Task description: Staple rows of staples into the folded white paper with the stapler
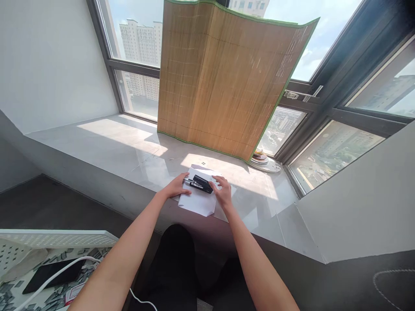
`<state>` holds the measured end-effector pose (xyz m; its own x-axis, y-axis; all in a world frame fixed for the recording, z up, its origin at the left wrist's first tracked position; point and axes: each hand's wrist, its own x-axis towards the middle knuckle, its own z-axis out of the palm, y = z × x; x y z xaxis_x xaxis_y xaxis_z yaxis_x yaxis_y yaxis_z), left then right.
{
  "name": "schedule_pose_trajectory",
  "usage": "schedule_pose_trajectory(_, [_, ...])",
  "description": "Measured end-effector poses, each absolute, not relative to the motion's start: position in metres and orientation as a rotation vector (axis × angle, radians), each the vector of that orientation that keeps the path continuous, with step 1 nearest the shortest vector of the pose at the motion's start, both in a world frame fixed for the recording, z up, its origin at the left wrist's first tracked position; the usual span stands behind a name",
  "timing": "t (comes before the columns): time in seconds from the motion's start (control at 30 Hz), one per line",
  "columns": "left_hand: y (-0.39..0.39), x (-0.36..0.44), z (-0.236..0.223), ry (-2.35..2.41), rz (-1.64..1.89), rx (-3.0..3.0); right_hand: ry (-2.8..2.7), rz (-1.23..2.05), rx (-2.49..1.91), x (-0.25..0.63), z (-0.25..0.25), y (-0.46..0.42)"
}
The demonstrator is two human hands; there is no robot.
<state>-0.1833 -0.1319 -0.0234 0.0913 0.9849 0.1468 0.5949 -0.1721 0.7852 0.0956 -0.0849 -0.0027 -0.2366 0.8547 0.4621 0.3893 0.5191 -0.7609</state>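
A black stapler [201, 183] lies on a folded sheet of white paper [197, 204] near the front edge of the windowsill. It looks spread into two black arms, with a slim silvery part at its left end. My left hand [176, 186] is at that end, thumb and fingers apart on either side, the thumb down on the paper. At the stapler's other end, my right hand [223, 192] has its thumb against the black body, its fingers curled beside it; part of this grip is hidden. Two tiny dark strips [203, 163] rest on the sill just beyond the paper.
A bamboo mat [227, 82] with green edging stands upright against the window. Stacked plates [264, 163] sit by its lower right corner. At lower left, a white perforated basket [58, 235] is beside a black phone [53, 274] and a white cable [69, 262].
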Motion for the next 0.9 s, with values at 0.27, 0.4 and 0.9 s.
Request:
schedule_pose_trajectory(0.27, [-0.14, -0.162, 0.005, 1.327, 1.846, 0.666, -2.103, 0.536, -0.863, 0.071, 0.003, -0.089])
schedule_pose_trajectory(0.4, [-0.155, -0.141, 0.023, 0.77, 1.85, 0.33, -2.154, 0.121, -0.522, 0.078, 0.021, -0.117])
schedule_pose_trajectory(0.9, [-0.183, -0.122, 0.035, 0.382, 1.803, 0.343, -2.163, -0.129, -0.434, 0.084, 0.033, -0.15])
